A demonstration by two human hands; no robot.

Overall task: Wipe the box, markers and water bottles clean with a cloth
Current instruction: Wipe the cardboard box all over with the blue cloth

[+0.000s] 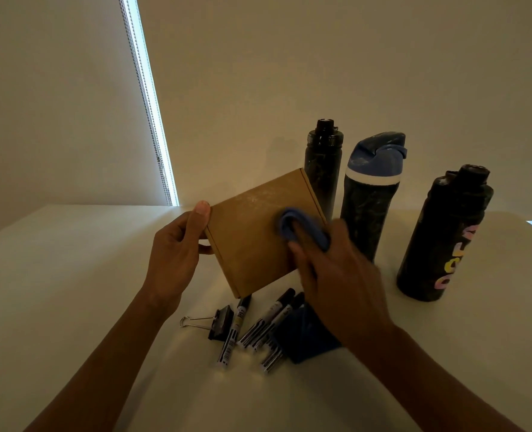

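Note:
My left hand (pixel 177 254) grips the left edge of a flat brown cardboard box (pixel 252 235), held tilted above the table. My right hand (pixel 336 272) holds a blue cloth (pixel 302 227) and presses it against the box's right side. Several markers (pixel 264 327) lie on the table below the box. Three dark water bottles stand behind: a slim black one (pixel 323 169), one with a blue lid (pixel 369 194), and one with coloured letters (pixel 442 238).
A black binder clip (pixel 217 322) lies left of the markers. The cloth's loose end (pixel 305 338) hangs dark over some markers. The white table (pixel 71 275) meets a wall behind; a window blind with a bead chain (pixel 152 120) is at the back left.

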